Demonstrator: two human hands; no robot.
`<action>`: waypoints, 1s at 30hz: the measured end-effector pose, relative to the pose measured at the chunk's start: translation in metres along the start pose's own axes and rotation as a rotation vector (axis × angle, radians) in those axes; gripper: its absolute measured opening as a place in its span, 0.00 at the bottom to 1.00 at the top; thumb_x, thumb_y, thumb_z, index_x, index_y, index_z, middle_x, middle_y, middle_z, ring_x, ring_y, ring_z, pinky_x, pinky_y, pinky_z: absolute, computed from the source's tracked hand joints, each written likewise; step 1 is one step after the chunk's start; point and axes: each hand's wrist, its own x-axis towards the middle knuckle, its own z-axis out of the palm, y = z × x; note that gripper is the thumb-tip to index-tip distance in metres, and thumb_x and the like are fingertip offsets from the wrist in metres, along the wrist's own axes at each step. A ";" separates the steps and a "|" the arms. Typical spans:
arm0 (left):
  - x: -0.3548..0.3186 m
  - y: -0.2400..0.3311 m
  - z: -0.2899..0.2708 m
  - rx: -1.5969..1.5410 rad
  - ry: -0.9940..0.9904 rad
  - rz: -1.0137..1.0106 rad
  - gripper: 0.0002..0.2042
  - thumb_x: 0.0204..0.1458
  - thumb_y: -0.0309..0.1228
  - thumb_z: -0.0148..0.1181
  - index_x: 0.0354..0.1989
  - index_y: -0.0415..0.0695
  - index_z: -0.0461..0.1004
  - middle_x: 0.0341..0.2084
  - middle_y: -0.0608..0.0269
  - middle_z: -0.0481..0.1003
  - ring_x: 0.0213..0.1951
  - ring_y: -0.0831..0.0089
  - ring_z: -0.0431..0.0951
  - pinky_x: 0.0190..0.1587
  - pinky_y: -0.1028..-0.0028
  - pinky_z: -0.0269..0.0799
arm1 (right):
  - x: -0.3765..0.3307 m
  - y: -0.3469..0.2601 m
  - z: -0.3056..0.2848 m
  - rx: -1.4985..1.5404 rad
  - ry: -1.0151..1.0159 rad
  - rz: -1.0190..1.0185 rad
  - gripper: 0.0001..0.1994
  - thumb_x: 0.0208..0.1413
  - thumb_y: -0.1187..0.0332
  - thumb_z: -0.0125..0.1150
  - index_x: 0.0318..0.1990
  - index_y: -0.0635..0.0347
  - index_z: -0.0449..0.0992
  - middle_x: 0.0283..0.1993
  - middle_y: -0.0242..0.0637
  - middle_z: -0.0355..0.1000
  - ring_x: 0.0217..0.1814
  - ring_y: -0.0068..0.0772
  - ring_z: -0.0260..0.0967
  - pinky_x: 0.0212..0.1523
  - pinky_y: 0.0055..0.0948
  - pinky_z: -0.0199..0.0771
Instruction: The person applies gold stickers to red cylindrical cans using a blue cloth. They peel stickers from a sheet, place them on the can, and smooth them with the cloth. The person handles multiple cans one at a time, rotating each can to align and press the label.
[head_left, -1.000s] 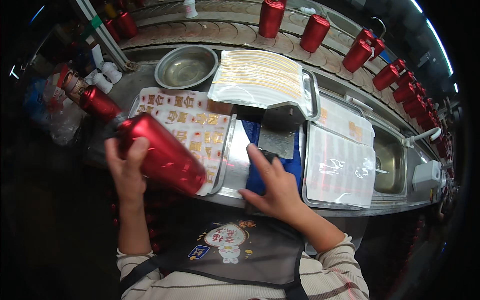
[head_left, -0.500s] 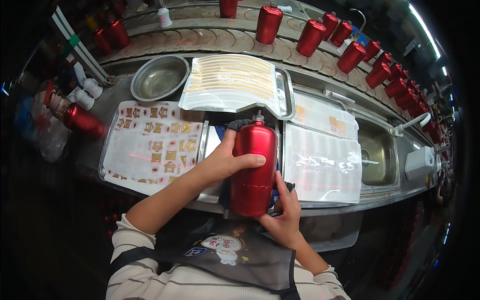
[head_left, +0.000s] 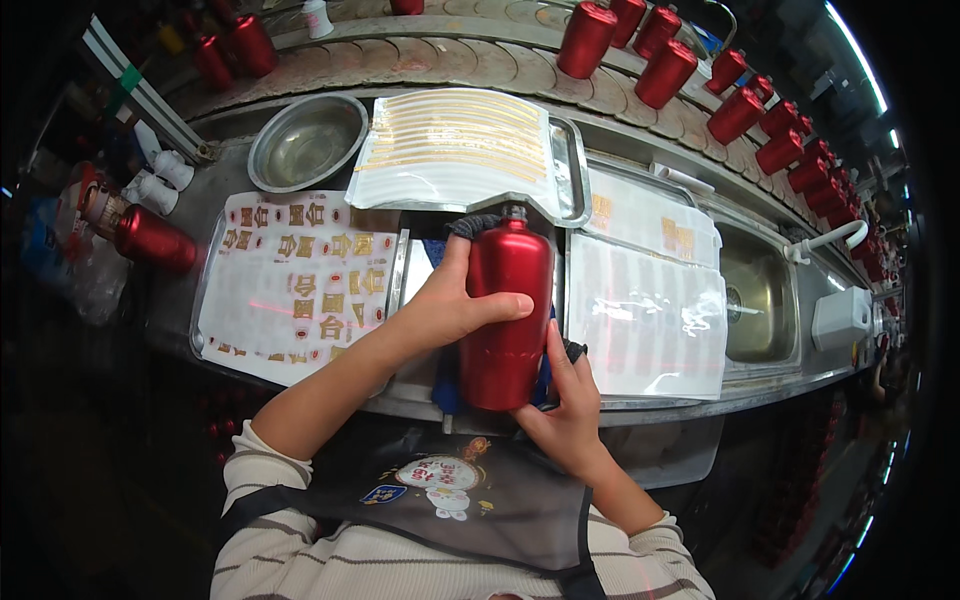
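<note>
A shiny red bottle (head_left: 507, 350) with a narrow neck stands between my hands, leaning slightly away from me. My left hand (head_left: 452, 305) grips its upper left side, the thumb laid across the front and the other fingers hidden behind. My right hand (head_left: 568, 402) is closed about the lower right side near the base; some of its fingers are out of sight. Dark coverings show on fingertips of both hands. Blue cloth (head_left: 447, 385) lies behind the bottle. To the left is a sheet of gold and red decals (head_left: 245, 325).
A metal bowl (head_left: 350, 165) and a tray sheet with gold strips (head_left: 455, 140) are at the back. Clear-covered white sheets (head_left: 640, 325) lie right, beside a sink (head_left: 752, 340). Red bottles (head_left: 665, 75) stand on a conveyor (head_left: 430, 65) beyond. Another red bottle (head_left: 155, 238) lies at left.
The bottles on the conveyor have shifted to the right. The held bottle sits slightly higher in view, its base a little farther from me. Both hands keep their hold.
</note>
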 end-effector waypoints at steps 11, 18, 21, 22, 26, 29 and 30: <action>0.004 -0.036 -0.013 0.095 0.060 0.078 0.52 0.46 0.52 0.72 0.69 0.40 0.42 0.59 0.42 0.64 0.61 0.57 0.68 0.62 0.61 0.65 | 0.207 0.094 -0.101 -0.016 0.456 -0.155 0.30 0.52 0.64 0.68 0.64 0.59 0.69 0.57 0.44 0.72 0.37 0.23 0.68 0.34 0.19 0.65; -0.034 -0.025 -0.063 -0.127 0.360 0.101 0.34 0.60 0.26 0.58 0.70 0.45 0.46 0.62 0.49 0.62 0.60 0.64 0.69 0.61 0.65 0.68 | 0.445 0.186 -0.176 -0.559 0.509 0.271 0.58 0.42 0.29 0.62 0.75 0.52 0.47 0.64 0.66 0.62 0.65 0.64 0.63 0.62 0.48 0.64; -0.052 -0.025 -0.082 -0.113 0.483 0.136 0.30 0.61 0.27 0.55 0.69 0.42 0.48 0.59 0.49 0.66 0.56 0.66 0.73 0.60 0.66 0.69 | 0.501 0.223 -0.195 -0.576 0.518 0.389 0.57 0.40 0.27 0.59 0.74 0.53 0.49 0.64 0.66 0.63 0.66 0.62 0.64 0.62 0.49 0.65; -0.063 -0.024 -0.087 -0.102 0.546 0.138 0.30 0.61 0.28 0.55 0.69 0.42 0.48 0.58 0.48 0.67 0.56 0.65 0.74 0.59 0.67 0.69 | 0.511 0.226 -0.183 -0.568 0.463 0.408 0.56 0.40 0.27 0.60 0.71 0.55 0.53 0.63 0.65 0.64 0.66 0.61 0.64 0.62 0.49 0.65; -0.072 -0.028 -0.109 -0.161 0.712 0.050 0.22 0.63 0.33 0.52 0.59 0.34 0.56 0.58 0.43 0.68 0.55 0.61 0.75 0.58 0.66 0.71 | 0.538 0.277 -0.210 -0.529 0.465 0.494 0.56 0.37 0.30 0.64 0.68 0.62 0.58 0.63 0.63 0.65 0.66 0.58 0.64 0.64 0.47 0.63; -0.064 -0.008 -0.115 -0.153 0.734 0.031 0.20 0.64 0.34 0.53 0.57 0.34 0.58 0.56 0.44 0.70 0.55 0.61 0.76 0.58 0.65 0.71 | 0.541 0.309 -0.231 -0.654 0.527 0.506 0.59 0.36 0.30 0.67 0.70 0.65 0.55 0.65 0.61 0.64 0.68 0.56 0.62 0.66 0.46 0.61; -0.072 -0.003 -0.114 -0.134 0.787 0.018 0.19 0.64 0.34 0.54 0.56 0.35 0.60 0.54 0.46 0.71 0.54 0.62 0.76 0.57 0.66 0.71 | 0.538 0.294 -0.198 -0.608 0.491 0.493 0.60 0.36 0.30 0.67 0.69 0.69 0.56 0.65 0.60 0.64 0.69 0.56 0.61 0.67 0.45 0.60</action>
